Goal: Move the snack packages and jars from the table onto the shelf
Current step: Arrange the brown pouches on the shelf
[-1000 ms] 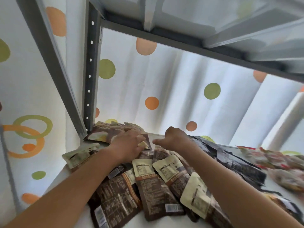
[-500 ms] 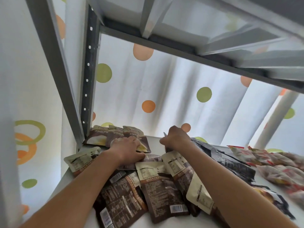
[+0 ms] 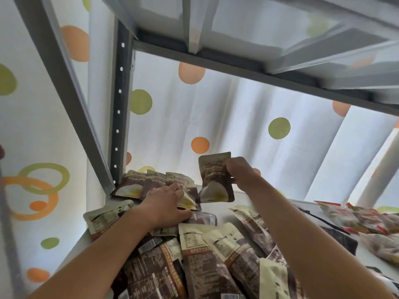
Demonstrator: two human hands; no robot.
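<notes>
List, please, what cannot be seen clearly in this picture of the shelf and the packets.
- Left hand fingertips: head view, they lie among the standing packets, so the contact is unclear.
- Flat packets: both forearms cover part of the pile, and the bottom edge cuts it.
- Red packets: blurred, cut by the right edge.
- Print on the held packet: too small to read; the right hand covers its edge.
- Jars: none in view.

Hands w/ brown snack packs on shelf

R hand [image 3: 239, 171] pinches one brown packet [image 3: 214, 180] upright, lifted off the shelf board [image 3: 239, 196]; L hand [image 3: 167, 205] rests flat on standing row of packets [image 3: 151, 183] at back-left corner. Loose pile of packets [image 3: 194, 255] in front; red-white packs [image 3: 362, 219] far right.
</notes>
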